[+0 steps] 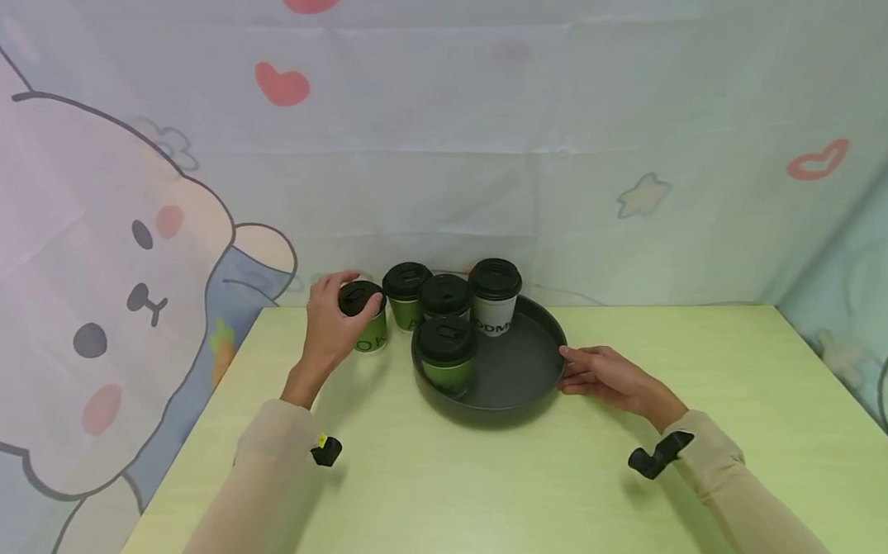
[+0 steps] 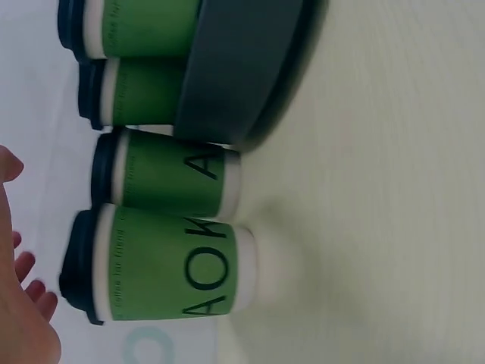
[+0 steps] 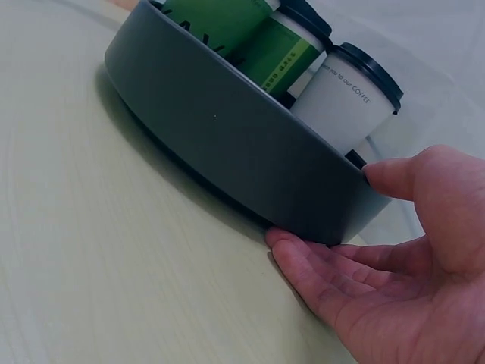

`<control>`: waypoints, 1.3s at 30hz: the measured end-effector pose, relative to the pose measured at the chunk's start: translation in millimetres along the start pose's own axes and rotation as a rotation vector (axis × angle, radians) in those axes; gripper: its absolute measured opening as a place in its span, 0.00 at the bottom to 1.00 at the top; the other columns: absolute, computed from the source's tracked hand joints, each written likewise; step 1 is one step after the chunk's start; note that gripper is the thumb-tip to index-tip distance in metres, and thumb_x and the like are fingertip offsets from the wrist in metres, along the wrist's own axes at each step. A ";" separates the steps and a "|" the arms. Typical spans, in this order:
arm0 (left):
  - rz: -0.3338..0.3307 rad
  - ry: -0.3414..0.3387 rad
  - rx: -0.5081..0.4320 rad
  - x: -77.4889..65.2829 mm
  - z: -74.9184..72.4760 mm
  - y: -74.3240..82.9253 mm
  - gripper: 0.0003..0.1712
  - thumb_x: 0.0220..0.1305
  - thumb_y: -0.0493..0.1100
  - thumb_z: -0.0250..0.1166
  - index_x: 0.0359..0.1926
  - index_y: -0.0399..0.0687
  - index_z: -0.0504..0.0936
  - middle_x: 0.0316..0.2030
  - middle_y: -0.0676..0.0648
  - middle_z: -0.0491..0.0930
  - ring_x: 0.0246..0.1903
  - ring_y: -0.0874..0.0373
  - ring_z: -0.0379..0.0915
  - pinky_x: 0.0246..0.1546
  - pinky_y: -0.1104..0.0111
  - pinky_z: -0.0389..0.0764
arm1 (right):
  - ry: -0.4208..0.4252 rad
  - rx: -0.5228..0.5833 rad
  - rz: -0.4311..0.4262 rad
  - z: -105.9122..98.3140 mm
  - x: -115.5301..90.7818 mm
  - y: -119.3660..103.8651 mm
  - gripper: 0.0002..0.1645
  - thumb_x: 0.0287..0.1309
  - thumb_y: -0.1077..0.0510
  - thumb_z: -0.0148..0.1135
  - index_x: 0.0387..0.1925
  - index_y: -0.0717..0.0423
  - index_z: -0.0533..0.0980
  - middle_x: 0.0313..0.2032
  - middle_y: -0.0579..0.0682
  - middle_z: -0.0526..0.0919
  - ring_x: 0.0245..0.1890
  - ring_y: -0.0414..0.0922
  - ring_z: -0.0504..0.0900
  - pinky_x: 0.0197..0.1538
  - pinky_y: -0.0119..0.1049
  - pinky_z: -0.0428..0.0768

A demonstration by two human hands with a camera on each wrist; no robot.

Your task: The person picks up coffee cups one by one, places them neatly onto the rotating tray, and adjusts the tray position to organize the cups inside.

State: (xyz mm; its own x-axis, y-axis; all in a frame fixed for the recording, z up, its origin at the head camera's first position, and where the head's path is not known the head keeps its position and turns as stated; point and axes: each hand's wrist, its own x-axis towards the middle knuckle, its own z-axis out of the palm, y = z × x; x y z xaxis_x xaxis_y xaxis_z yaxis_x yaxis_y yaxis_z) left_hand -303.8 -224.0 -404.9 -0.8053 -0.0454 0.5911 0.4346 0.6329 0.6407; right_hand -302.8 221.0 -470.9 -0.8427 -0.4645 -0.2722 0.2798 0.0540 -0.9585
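Observation:
My left hand is at the black lid of a green paper coffee cup, thumb and fingers spread around the lid's sides. In the left wrist view the fingers show a gap from that lid. A second green cup stands just behind, beside the round dark grey pan. Inside the pan, toward its left, are a front green cup, another black-lidded cup and a white cup. My right hand grips the pan's right edge, thumb at the rim and fingers under the base.
All this stands on a pale yellow-green table. A printed cloth with hearts and a cartoon animal hangs right behind the cups and along the left. Another cloth borders the right side.

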 end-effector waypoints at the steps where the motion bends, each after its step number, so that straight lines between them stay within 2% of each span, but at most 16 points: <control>1: -0.012 -0.003 0.017 0.0 1.1 -2.4 0.30 0.67 0.51 0.70 0.63 0.40 0.77 0.61 0.35 0.71 0.63 0.37 0.63 0.63 0.43 0.68 | 0.000 0.000 0.001 0.5 0.1 0.0 0.38 0.81 0.50 0.52 0.71 0.81 0.56 0.47 0.61 0.80 0.43 0.46 0.85 0.56 0.39 0.84; 8: -0.174 -0.082 0.079 2.5 7.3 -14.5 0.48 0.66 0.58 0.70 0.77 0.40 0.61 0.75 0.35 0.55 0.73 0.36 0.50 0.69 0.39 0.61 | -0.001 -0.003 0.000 2.7 -2.5 -2.2 0.38 0.82 0.51 0.50 0.71 0.81 0.55 0.45 0.59 0.80 0.43 0.46 0.85 0.55 0.38 0.85; 13: -0.246 -0.130 0.096 4.3 13.8 -25.3 0.55 0.64 0.60 0.72 0.80 0.40 0.54 0.76 0.34 0.52 0.74 0.35 0.50 0.70 0.39 0.62 | -0.001 -0.004 -0.005 1.7 -2.1 -2.0 0.37 0.82 0.51 0.51 0.70 0.81 0.56 0.45 0.59 0.80 0.42 0.46 0.85 0.55 0.38 0.85; 19: -0.260 -0.128 0.101 4.6 22.8 -37.0 0.60 0.60 0.60 0.75 0.80 0.37 0.53 0.74 0.31 0.55 0.71 0.35 0.56 0.68 0.40 0.66 | 0.006 -0.003 0.000 1.7 -0.3 0.0 0.39 0.81 0.50 0.52 0.72 0.80 0.55 0.47 0.60 0.79 0.43 0.46 0.85 0.56 0.38 0.84; 24: -0.269 -0.135 0.095 5.4 25.9 -37.6 0.58 0.61 0.59 0.75 0.79 0.38 0.54 0.73 0.30 0.56 0.68 0.34 0.59 0.67 0.40 0.68 | 0.011 -0.001 -0.003 0.7 -1.1 0.1 0.40 0.81 0.50 0.52 0.73 0.80 0.53 0.48 0.61 0.79 0.43 0.46 0.85 0.56 0.39 0.84; 33: -0.277 -0.144 0.090 5.1 18.9 -31.6 0.56 0.62 0.57 0.75 0.79 0.37 0.55 0.71 0.30 0.57 0.66 0.33 0.60 0.66 0.40 0.68 | 0.005 -0.007 -0.008 0.0 -0.4 -0.7 0.40 0.81 0.49 0.52 0.71 0.80 0.55 0.47 0.60 0.79 0.43 0.45 0.85 0.56 0.38 0.84; 39: -0.263 -0.148 0.082 4.4 4.0 -22.6 0.56 0.63 0.57 0.74 0.79 0.37 0.54 0.71 0.29 0.57 0.67 0.34 0.60 0.66 0.39 0.68 | 0.004 -0.009 -0.005 0.1 0.1 0.8 0.39 0.81 0.49 0.52 0.71 0.80 0.56 0.47 0.60 0.79 0.43 0.46 0.85 0.55 0.38 0.84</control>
State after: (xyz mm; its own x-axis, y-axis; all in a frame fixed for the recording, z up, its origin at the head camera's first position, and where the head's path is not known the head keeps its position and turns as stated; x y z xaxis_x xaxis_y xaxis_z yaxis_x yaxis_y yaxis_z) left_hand -318.8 -235.4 -418.7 -0.9385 -0.1066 0.3283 0.1741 0.6751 0.7169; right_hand -302.6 220.9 -471.6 -0.8459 -0.4610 -0.2682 0.2721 0.0595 -0.9604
